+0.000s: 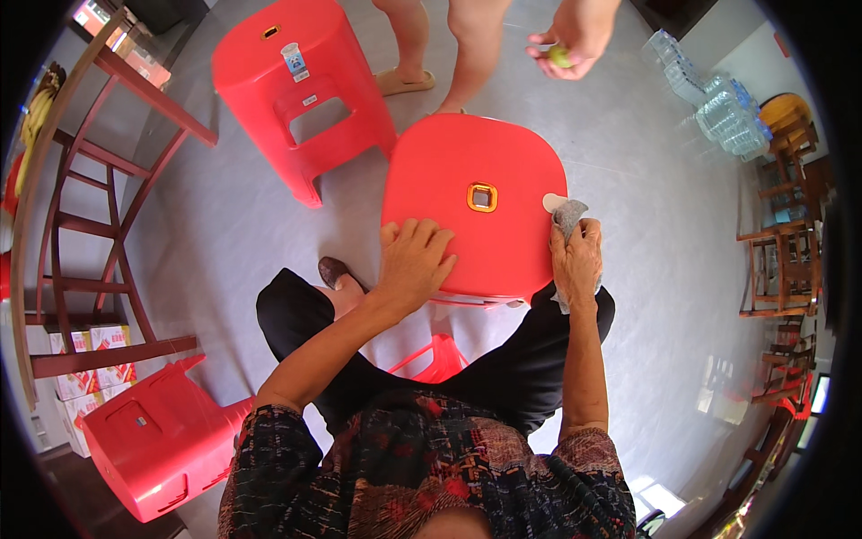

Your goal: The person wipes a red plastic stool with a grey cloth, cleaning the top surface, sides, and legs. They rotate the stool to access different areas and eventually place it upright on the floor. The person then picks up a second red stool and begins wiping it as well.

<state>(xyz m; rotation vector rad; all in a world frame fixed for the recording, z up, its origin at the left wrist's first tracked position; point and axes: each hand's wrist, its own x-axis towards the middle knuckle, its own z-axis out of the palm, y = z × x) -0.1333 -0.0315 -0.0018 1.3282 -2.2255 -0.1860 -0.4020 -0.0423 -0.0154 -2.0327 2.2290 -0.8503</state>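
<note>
In front of me stands a red plastic stool [476,162], its seat facing up, with a gold-rimmed square hole in the middle. My left hand [415,262] rests on the seat's near left corner, fingers spread and holding nothing. At the right edge, my right hand [577,259] grips a grey cloth [567,217] and presses it against the stool's side. A pale round sticker [554,202] shows on the rim just beyond the cloth. The lower part of the cloth is partly hidden behind my hand.
Another red stool [296,81] stands at the far left, and a third red stool [162,436] lies on its side at the near left. A person's hand [575,45] with a small green fruit is beyond. Wooden table legs [112,229] rise at left; bottle packs [723,112] sit far right.
</note>
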